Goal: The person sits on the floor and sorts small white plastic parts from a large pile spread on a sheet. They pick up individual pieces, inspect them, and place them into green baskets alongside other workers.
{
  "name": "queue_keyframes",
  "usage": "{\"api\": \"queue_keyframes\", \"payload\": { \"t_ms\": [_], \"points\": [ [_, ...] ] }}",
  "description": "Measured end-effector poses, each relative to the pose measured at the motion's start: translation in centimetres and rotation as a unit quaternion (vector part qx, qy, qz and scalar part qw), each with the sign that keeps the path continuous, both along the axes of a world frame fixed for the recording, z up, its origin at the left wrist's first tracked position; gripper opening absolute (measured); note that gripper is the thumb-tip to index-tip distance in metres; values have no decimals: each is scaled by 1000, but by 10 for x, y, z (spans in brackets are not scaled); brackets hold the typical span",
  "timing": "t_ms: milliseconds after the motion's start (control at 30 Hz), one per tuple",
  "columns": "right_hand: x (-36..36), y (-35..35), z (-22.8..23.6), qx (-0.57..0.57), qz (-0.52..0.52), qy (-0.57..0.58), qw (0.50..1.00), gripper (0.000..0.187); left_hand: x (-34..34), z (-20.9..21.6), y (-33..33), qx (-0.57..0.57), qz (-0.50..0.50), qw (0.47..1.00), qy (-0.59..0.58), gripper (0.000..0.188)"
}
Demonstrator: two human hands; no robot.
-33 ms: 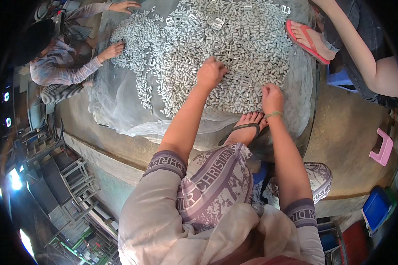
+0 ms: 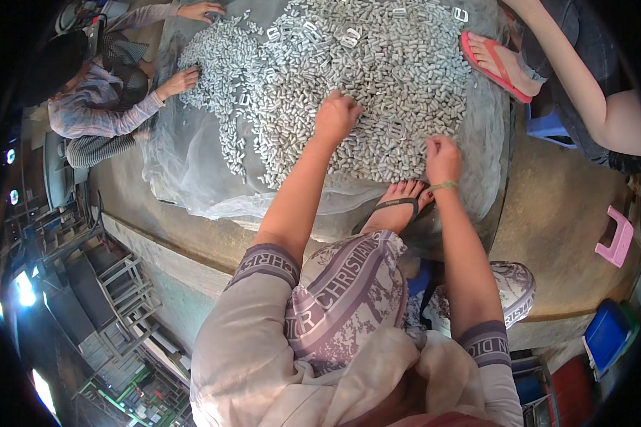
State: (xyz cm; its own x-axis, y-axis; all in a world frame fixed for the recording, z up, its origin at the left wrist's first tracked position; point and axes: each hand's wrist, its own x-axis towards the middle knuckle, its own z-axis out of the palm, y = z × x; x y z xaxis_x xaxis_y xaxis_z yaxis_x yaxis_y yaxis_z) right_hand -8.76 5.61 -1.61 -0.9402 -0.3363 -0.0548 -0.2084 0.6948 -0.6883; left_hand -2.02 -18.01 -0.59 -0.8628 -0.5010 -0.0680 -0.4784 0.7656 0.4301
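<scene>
My left hand [image 2: 337,114] is curled into a loose fist pressed down on the heap of small silvery metal pieces [image 2: 377,78], and my right hand [image 2: 442,158] is closed too, knuckles up at the heap's near edge; whether either has pieces pinched inside, I cannot tell. The pieces are short, dull-grey and mostly alike, spread thick over a pale mesh sheet [image 2: 192,178]. My sandalled foot [image 2: 400,206] rests just below. Farther off, another person's hands [image 2: 180,82] work the far-left side.
</scene>
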Motion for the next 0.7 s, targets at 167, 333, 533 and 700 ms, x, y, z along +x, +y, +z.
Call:
{"api": "queue_keyframes", "payload": {
  "t_ms": [167,333,533,700],
  "points": [
    [-8,3,-3,-269,-116,-344,892,17,8,15,10,-1,37,999,-36,39],
    [-6,-19,29,-529,-158,-547,629,7,17,7,-1,64,-30,997,-13,45],
    [-22,-29,-6,-230,-100,-478,842,20,53,1,-32,170,55,983,-31,38],
    [-1,-43,18,91,131,-118,980,40,67,9,4,46,11,998,-40,48]
  ]
}}
